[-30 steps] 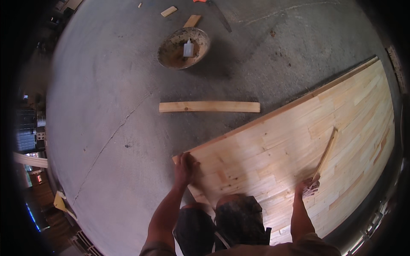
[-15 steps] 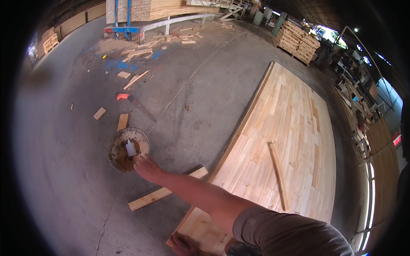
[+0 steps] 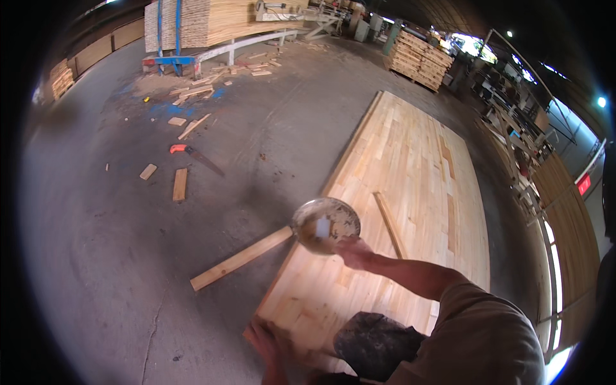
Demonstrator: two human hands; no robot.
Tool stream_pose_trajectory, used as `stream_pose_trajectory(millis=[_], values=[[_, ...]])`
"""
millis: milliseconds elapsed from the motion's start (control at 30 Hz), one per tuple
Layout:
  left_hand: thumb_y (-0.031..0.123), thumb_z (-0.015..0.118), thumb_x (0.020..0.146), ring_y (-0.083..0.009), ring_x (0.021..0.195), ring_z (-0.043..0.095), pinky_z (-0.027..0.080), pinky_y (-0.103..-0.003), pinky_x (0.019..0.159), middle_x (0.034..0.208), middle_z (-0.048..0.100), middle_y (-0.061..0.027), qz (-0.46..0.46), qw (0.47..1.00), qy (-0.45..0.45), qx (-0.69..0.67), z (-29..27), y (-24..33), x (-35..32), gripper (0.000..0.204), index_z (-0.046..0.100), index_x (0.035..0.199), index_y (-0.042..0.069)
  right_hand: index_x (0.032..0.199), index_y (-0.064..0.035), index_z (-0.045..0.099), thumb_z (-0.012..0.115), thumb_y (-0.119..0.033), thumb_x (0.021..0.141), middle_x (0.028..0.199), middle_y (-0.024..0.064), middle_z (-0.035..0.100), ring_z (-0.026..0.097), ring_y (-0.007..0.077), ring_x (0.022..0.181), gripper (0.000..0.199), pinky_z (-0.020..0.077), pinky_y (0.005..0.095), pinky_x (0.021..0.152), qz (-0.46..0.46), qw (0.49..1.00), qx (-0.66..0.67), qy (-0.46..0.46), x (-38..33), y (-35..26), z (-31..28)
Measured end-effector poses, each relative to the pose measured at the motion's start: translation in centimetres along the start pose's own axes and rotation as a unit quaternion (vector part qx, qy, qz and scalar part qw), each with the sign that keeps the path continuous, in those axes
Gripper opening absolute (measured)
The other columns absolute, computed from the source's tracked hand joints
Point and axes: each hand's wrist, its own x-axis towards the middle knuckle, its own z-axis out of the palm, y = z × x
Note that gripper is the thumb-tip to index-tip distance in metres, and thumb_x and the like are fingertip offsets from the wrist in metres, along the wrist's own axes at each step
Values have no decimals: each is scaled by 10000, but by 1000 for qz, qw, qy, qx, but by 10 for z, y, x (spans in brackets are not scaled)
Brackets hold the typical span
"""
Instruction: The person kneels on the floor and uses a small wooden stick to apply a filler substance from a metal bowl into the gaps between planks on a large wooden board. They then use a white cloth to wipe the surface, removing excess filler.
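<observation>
My right hand (image 3: pixel 354 253) grips the near rim of a round, stained metal bowl (image 3: pixel 346 219), which is held up over the left edge of a large laminated wooden panel (image 3: pixel 423 160). Brown paste and a white scraper (image 3: pixel 323 228) lie inside the bowl. My left hand (image 3: pixel 268 345) is at the near left corner of the panel, its fingers bent round the edge and partly in shade. A narrow wooden strip (image 3: pixel 390 224) rests on the panel. Another wooden strip (image 3: pixel 240 258) lies on the floor, its far end close below the bowl.
An orange-handled handsaw (image 3: pixel 196 157) and a short wood block (image 3: pixel 180 185) lie on the concrete floor. Offcuts (image 3: pixel 199 90) are scattered by a rack of stacked boards (image 3: pixel 224 25). A pile of wood (image 3: pixel 420 59) stands beyond the panel. My knee (image 3: pixel 375 343) is on the panel's near part.
My right hand has lifted the bowl off the floor and carried it right, over the panel's edge. The left hand stays at the panel's corner. The view has shifted somewhat.
</observation>
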Motion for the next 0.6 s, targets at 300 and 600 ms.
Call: stream_pose_trajectory(millis=[300, 600], values=[[259, 623, 1126, -549, 1339, 590, 509, -600, 1108, 1488, 581, -362, 65, 996, 16, 51, 32, -42, -9, 594, 516, 1597, -86, 1109, -109, 820, 744, -174, 915, 1056, 128, 773, 726, 360, 1090, 218, 609, 510, 919, 133, 991, 4, 31, -163, 52, 41], [270, 622, 1116, -504, 1233, 634, 547, -585, 1015, 1377, 631, -279, 28, 994, 30, 103, 29, -20, -8, 541, 552, 1591, 18, 1248, -63, 782, 711, -256, 1041, 1134, 236, 800, 764, 459, 1092, 292, 599, 530, 948, 229, 957, 175, -19, -78, 94, 60]])
